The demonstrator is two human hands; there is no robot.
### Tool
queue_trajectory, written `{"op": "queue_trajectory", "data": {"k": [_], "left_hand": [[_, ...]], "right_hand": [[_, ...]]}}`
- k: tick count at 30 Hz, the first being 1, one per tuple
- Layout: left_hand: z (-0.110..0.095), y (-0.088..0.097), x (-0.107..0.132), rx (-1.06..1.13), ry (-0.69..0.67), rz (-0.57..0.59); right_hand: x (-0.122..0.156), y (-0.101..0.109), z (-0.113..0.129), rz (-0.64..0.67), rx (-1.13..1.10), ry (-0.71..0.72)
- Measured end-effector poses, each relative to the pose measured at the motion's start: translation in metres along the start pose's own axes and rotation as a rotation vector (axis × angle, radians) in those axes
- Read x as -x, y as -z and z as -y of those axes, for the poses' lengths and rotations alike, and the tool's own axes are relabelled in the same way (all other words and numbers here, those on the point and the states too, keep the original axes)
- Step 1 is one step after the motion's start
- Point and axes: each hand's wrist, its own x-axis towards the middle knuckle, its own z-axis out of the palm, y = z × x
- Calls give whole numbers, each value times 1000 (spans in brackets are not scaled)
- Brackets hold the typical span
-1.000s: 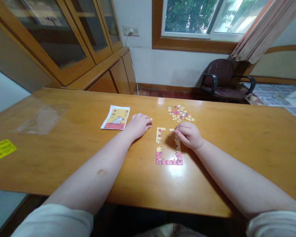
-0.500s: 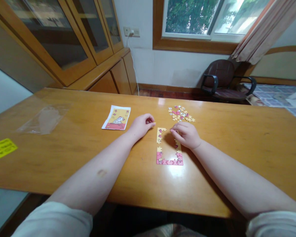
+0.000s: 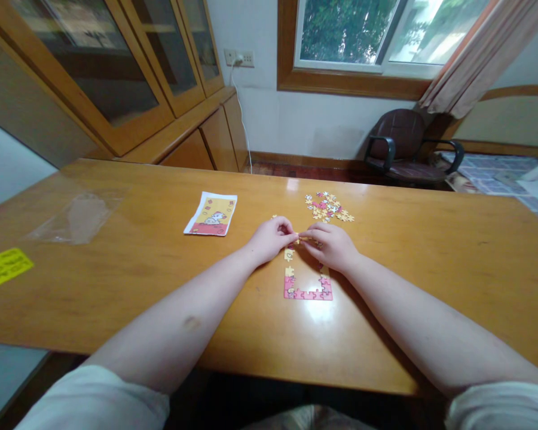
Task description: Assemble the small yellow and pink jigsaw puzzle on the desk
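"Where's the puzzle frame (image 3: 308,295)?"
"On the tabletop (image 3: 430,257), between near and far edges. The left hand (image 3: 273,240) pinches a yellow piece (image 3: 297,240); the right hand (image 3: 334,245)'s grip I can't tell."
"Handling?"
"Likely light, stiff; hold by the rims."
"Anything bagged?"
"Clear bag (image 3: 83,220) toward the left edge, no pieces showing."
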Motion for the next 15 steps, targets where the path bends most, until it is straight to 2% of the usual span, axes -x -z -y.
{"op": "queue_trajectory", "data": {"k": [7, 10, 12, 15], "left_hand": [[-2, -3, 2, 4, 35, -7], [2, -1, 0, -55, -3, -7], [4, 4, -1, -211, -97, -47], [5, 16, -1, -593, -308, -72]], "right_hand": [[-1, 1, 6, 54, -32, -77], [-1, 1, 6, 64, -31, -113], [-1, 2, 4, 65, -9, -174], [-2, 1, -2, 100, 28, -308]]}}
